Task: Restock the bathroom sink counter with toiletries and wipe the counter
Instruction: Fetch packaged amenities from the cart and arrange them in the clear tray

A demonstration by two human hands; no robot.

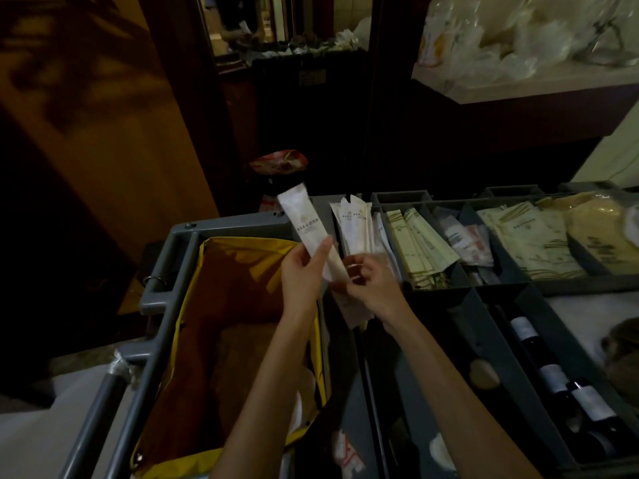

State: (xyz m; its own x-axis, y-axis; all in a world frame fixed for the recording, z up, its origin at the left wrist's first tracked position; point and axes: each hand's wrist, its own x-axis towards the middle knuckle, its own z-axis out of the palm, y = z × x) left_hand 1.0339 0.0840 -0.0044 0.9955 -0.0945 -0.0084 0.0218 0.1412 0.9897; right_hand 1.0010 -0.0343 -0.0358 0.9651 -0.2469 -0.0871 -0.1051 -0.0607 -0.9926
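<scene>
Lifting clear of the gray cart tray (401,197), the white toiletry packet (306,226) tilts over the tray's left rim. The left hand (301,271) is clamped around its middle; the right hand (370,281), blurred, curls at its lower end, seemingly pinching to separate one for the counter. More packets (356,226) stand just inside the tray, the yellow bag (242,250) gapes left of it, and there is open air above.

Dim room around me, light weak and warm. To my left, amber wooden panel (103,133), shadow-mottled. Straight ahead, dark wood cabinet (311,115), glass pane (249,22) above it. Upper right, pale counter (518,89) on dark base, heaped with clear plastic wrap (518,36). Pale wall (615,160) far right. Pale floor (34,430) lower left.
</scene>
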